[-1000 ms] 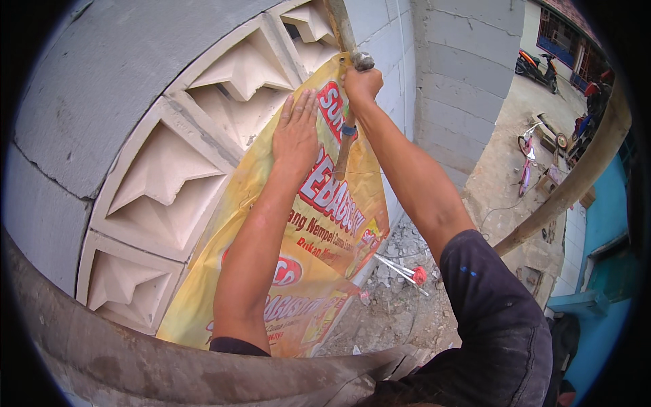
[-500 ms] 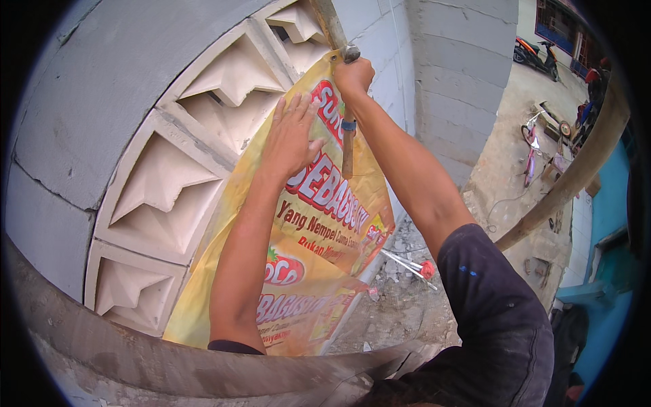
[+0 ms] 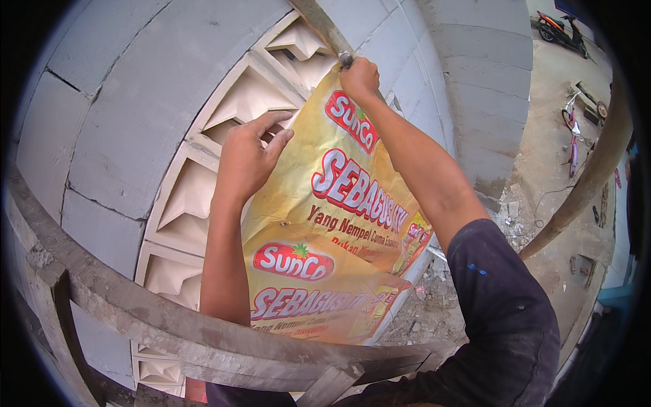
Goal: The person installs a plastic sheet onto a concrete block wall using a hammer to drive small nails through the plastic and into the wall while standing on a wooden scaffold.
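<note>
My right hand (image 3: 361,80) is closed just beneath the dark metal head of a hammer (image 3: 346,60), up against the top corner of a yellow printed banner (image 3: 305,197). The hammer's handle is hidden behind my hand and forearm. The banner hangs down over pale star-patterned vent blocks (image 3: 237,102), with a fold across its lower half. At its left edge my left hand (image 3: 251,156) is raised, thumb and bent fingers apart, with nothing seen between them. A wooden post (image 3: 319,24) meets the banner's top corner.
A wooden rail (image 3: 135,305) curves across below my arms. Grey block wall (image 3: 163,102) stands to the left. On the right are a slanting pole (image 3: 583,190), a small bicycle (image 3: 571,132) and a motor scooter (image 3: 563,32). Rubble (image 3: 434,298) lies beneath the banner.
My left hand has lifted off the banner's face and drawn left to its edge, fingers curling. My right hand stays at the top corner with the hammer. The view has shifted.
</note>
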Motion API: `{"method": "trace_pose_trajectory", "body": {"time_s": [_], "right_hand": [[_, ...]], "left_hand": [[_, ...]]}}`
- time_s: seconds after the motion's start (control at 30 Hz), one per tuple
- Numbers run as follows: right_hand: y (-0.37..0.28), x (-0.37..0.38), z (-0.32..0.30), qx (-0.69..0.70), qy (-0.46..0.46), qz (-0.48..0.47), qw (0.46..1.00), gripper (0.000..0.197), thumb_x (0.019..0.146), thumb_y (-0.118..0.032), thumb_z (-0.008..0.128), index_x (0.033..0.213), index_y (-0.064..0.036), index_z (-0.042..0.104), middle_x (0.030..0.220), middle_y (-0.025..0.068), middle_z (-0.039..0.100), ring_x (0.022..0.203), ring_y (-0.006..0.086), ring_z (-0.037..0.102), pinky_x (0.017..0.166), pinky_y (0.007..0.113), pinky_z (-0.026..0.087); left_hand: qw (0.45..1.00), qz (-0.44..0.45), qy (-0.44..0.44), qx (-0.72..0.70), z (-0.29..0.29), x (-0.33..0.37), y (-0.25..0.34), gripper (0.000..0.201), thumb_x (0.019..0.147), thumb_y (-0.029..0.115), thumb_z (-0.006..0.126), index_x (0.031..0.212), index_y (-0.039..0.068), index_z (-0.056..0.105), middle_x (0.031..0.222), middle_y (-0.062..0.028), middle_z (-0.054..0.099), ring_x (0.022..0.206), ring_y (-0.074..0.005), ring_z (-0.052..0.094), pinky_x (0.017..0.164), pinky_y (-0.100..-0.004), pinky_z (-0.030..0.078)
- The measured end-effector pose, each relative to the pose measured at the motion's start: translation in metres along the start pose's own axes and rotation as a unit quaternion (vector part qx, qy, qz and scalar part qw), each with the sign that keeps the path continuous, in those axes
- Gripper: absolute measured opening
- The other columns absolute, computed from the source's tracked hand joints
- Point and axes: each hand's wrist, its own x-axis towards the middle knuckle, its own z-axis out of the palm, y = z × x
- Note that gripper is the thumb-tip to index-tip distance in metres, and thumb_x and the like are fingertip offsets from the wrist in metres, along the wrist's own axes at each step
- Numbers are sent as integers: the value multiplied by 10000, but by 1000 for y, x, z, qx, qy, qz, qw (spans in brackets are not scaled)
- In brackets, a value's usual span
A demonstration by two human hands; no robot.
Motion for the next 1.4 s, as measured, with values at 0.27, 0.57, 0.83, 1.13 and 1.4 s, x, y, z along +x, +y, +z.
{"method": "trace_pose_trajectory", "body": {"time_s": [0.27, 0.57, 0.83, 1.13, 1.4], "right_hand": [[8, -4, -7, -27, -28, -39, 998, 184, 859, -101, 655, 991, -6, 740, 1036, 258, 722, 1023, 429, 701, 900, 486, 571], [21, 10, -6, -43, -19, -48, 998, 247, 851, -178, 694, 1053, -40, 735, 1034, 237, 724, 998, 441, 700, 878, 516, 571], [26, 23, -20, -58, -20, -26, 998, 226, 879, -137, 648, 1035, -14, 756, 1094, 229, 725, 1076, 410, 693, 915, 489, 565], [16, 20, -31, -22, -28, 41, 999, 252, 907, -192, 665, 1074, -29, 758, 1155, 221, 718, 1120, 385, 688, 958, 473, 559], [20, 6, -18, 65, -57, 105, 991, 263, 828, -162, 759, 1043, -9, 760, 1152, 241, 715, 1121, 366, 691, 929, 431, 576]], "left_hand": [[862, -150, 46, -482, -105, -124, -40, 304, 1048, 254, 561, 1142, -25, 639, 806, -98, 712, 562, -127, 643, 481, -227, 479], [983, -172, -29, 53, -236, -260, 153, 229, 966, 217, 621, 974, -4, 681, 712, -75, 662, 562, -144, 586, 560, -286, 451], [963, 51, -85, 250, -115, 0, 202, 197, 864, 93, 691, 1009, -40, 699, 723, -85, 658, 582, -130, 576, 558, -273, 441], [945, 138, -146, 259, 79, 188, 9, 615, 853, 301, 770, 1433, 202, 590, 1391, -197, 607, 1293, -340, 574, 1099, -448, 457], [943, 125, -83, 299, 118, 193, -63, 935, 755, 366, 848, 1565, 303, 386, 1298, -173, 650, 1284, -387, 543, 1066, -480, 460]]}}
